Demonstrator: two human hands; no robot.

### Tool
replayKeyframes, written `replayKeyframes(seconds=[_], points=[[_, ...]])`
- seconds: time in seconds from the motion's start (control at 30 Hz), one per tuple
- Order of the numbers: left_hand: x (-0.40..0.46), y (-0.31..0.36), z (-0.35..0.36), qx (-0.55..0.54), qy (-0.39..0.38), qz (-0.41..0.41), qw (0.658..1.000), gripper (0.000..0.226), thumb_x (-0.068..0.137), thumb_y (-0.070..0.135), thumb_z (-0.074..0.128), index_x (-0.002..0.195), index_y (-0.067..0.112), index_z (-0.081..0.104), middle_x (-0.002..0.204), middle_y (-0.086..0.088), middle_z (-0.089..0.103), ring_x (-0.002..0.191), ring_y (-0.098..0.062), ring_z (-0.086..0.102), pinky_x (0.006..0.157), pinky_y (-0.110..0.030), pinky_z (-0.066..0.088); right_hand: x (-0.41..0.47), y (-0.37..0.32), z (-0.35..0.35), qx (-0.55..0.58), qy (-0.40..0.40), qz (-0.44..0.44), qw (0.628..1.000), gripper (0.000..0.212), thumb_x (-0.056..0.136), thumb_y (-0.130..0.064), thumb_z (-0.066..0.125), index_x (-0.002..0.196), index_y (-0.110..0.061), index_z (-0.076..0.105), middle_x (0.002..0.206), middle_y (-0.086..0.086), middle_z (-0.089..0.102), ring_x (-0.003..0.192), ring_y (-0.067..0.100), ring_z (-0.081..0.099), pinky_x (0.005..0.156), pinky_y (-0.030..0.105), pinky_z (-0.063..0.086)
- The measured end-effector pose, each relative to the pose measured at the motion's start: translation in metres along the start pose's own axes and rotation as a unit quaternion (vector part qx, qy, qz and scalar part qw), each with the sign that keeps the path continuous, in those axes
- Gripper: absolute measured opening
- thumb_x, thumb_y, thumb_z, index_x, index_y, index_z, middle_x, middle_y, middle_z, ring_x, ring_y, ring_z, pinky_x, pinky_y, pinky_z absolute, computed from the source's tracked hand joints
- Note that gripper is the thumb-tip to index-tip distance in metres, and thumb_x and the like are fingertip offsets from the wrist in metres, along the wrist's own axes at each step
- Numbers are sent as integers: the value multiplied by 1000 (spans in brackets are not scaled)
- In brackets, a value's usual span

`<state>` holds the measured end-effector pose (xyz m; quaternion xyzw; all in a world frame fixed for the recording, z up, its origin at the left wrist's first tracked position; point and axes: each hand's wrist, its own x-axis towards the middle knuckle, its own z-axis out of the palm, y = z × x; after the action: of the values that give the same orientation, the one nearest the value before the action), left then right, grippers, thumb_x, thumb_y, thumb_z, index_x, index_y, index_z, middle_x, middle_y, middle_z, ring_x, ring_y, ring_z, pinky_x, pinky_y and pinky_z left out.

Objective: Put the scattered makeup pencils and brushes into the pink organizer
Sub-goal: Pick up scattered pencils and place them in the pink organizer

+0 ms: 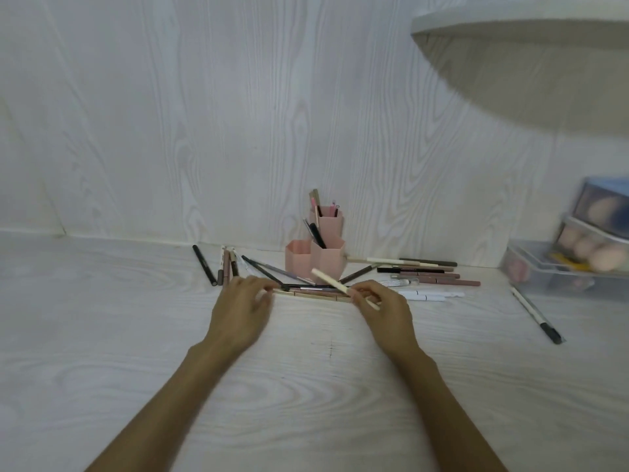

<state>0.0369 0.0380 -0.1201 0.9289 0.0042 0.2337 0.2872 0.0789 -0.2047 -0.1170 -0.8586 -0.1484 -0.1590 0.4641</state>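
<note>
In front of the pink organizer [315, 258] on the table [136, 386], the right hand [384, 310] pinches a cream pencil [332, 282] while the left hand [243, 310], fingers curled, touches the end of the pencils [313, 294] lying between both hands.

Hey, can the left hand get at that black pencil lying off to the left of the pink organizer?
Probably yes: the left hand is free, and the black pencil lies uncovered just beyond it.
</note>
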Motion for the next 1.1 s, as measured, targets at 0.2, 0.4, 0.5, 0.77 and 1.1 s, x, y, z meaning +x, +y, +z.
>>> replayKeyframes(seconds=[0.2, 0.4, 0.5, 0.77, 1.1], points=[[-1, -7, 9, 75, -45, 57, 995, 35, 99, 24, 43, 131, 27, 55, 128, 6, 57, 119, -18, 44, 93, -31, 31, -1, -7, -9, 116, 60, 92, 987, 25, 95, -30, 48, 80, -24, 67, 52, -10, 49, 46, -1, 42, 45, 8, 32], [-1, -8, 11, 35, -40, 57, 997, 31, 98, 28, 44, 126, 25, 56, 124, 8, 60, 117, -16, 45, 93, -31, 34, 24, -34, -21, 222, 30, 170, 960, 23, 96, -11, 37, 110, -9, 55, 60, -4, 47, 41, 0, 38, 37, 11, 31], [0, -14, 10, -6, -25, 40, 999, 28, 96, 28, 50, 122, 29, 59, 120, 10, 62, 113, -14, 46, 89, -28, 34, 43, -64, -20, 135, 64, 108, 983, 11, 94, -19, 50, 101, -16, 57, 67, -3, 52, 55, 6, 46, 49, 16, 40], [3, -13, 12, -14, -1, 4, 1000, 26, 92, 35, 56, 115, 29, 65, 107, 8, 65, 103, -13, 50, 84, -25, 32, 102, -111, -21, -67, 35, 11, 997, 19, 86, -27, 63, 89, -9, 68, 74, 4, 64, 66, 16, 57, 69, 33, 47], [2, -16, 8, -48, 3, -27, 998, 14, 87, 43, 63, 94, 33, 71, 97, 12, 65, 98, -11, 52, 83, -27, 37, 66, -74, -3, -85, 14, 6, 996, 27, 84, -15, 64, 109, -21, 58, 80, -2, 64, 72, 11, 60, 68, 28, 48]])
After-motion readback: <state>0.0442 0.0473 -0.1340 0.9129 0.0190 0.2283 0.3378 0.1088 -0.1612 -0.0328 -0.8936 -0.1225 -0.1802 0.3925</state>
